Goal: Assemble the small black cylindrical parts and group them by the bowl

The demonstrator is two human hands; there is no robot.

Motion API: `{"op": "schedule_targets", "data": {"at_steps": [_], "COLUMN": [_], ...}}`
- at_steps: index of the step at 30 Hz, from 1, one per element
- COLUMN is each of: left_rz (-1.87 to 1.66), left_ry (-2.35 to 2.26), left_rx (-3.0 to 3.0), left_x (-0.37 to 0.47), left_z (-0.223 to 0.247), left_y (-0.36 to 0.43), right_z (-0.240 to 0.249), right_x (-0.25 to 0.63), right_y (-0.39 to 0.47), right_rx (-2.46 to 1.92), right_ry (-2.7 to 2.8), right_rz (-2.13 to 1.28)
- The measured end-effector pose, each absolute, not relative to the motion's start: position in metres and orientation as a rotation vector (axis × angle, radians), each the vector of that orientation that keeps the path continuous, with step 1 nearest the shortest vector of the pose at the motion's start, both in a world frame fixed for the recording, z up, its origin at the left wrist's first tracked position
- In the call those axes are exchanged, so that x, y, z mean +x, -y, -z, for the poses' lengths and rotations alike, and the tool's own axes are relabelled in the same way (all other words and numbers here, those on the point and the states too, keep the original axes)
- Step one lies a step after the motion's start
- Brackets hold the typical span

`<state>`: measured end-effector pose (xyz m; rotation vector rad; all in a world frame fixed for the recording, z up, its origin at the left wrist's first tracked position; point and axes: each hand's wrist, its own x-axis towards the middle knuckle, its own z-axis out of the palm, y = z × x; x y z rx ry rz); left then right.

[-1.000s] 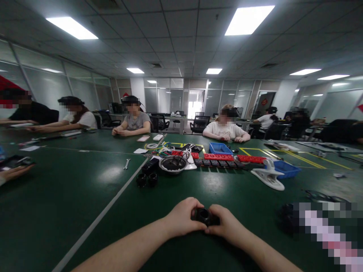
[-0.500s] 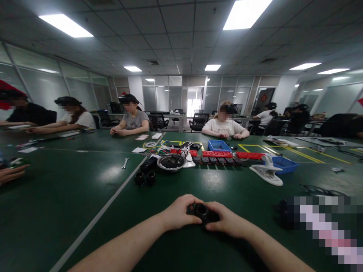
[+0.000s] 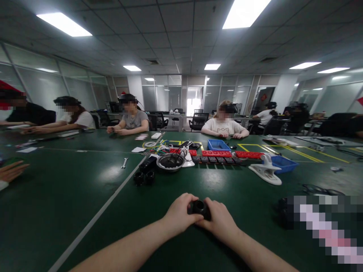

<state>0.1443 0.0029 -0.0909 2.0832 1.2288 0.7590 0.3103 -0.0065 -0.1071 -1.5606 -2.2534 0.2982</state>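
Between my two hands, low in the middle of the view, is a black round part with a hole [image 3: 200,205] facing up toward me. My left hand [image 3: 181,213] is closed around its left side, thumb at the front. On the right side, my right hand [image 3: 219,216] grips the same part, its fingers over the far edge and its thumb near the left thumb. The palms and fingers hide much of the part, so its full shape cannot be made out. Two similar black round parts [image 3: 144,178] stand side by side on the green table [image 3: 119,211], farther off.
Beyond them are a metal bowl [image 3: 170,163], tangled cables, red strips [image 3: 216,153], a blue bin [image 3: 218,145] and a white clamp-like stand [image 3: 266,169]. A wrench [image 3: 124,163] lies to the left. Another person's hand [image 3: 13,172] is at the left edge. Several people sit around.
My right hand has turned and moved a little left, with its fingers and thumb now closer around the black part. The left hand has stayed nearly in place.
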Motion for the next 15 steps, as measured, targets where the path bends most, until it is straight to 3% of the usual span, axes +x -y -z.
{"op": "schedule_targets", "data": {"at_steps": [9,15], "left_rz": [-0.675,-0.8], "left_ry": [-0.974,-1.286], "left_rx": [2.135,2.068], "left_x": [0.138,0.149], "left_z": [0.087,0.092], "left_y": [-0.007,0.005], "right_z": [0.101,0.107], "right_x": [0.337,0.316], "right_y": [-0.01,0.001], "right_rx": [-1.254,-1.608], "right_ry": [2.371,2.249], "right_rz": [-0.842,-0.406]}}
